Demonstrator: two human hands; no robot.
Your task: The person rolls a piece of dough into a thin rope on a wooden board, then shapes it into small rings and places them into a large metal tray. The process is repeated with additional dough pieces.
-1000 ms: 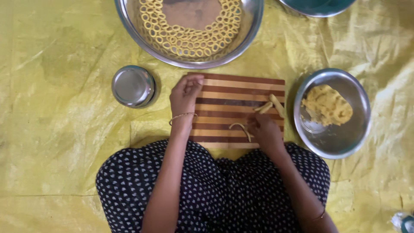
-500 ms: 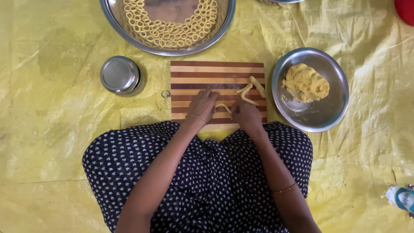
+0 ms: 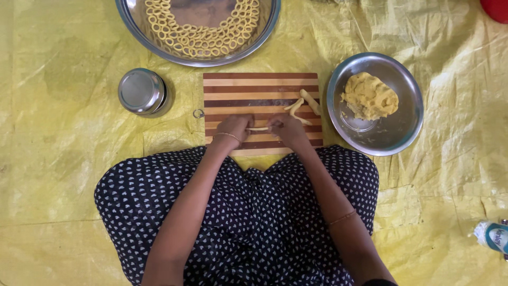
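**Head view: two hands pinching a thin dough strip over a striped board**

Head camera is looking straight down at a person sitting on a yellow plastic sheet (image 3: 69, 159) spread over the floor, lap covered in dark cloth with small white dots. Both hands are meeting over the near half of a striped wooden cutting board (image 3: 254, 87). The left hand (image 3: 235, 127) is pinching one end of a short, thin dough strip (image 3: 258, 128) between its fingertips, and the right hand (image 3: 286, 128) is pinching the other end, so each grip is pressed together on the strip. The strip is lying level between the two hands, just above or on the board; which one cannot be told.

Two more rolled dough pieces (image 3: 302, 103) are lying crossed near the board's right edge, apart from the hands. Just beside that edge a steel bowl (image 3: 391, 135) is holding a lump of yellow dough (image 3: 369, 96). Beyond the board's far edge a large steel tray (image 3: 132, 26) is carrying rows of small dough rings (image 3: 201, 42). Off the board's left edge a small lidded steel container (image 3: 142, 91) is standing on the sheet.
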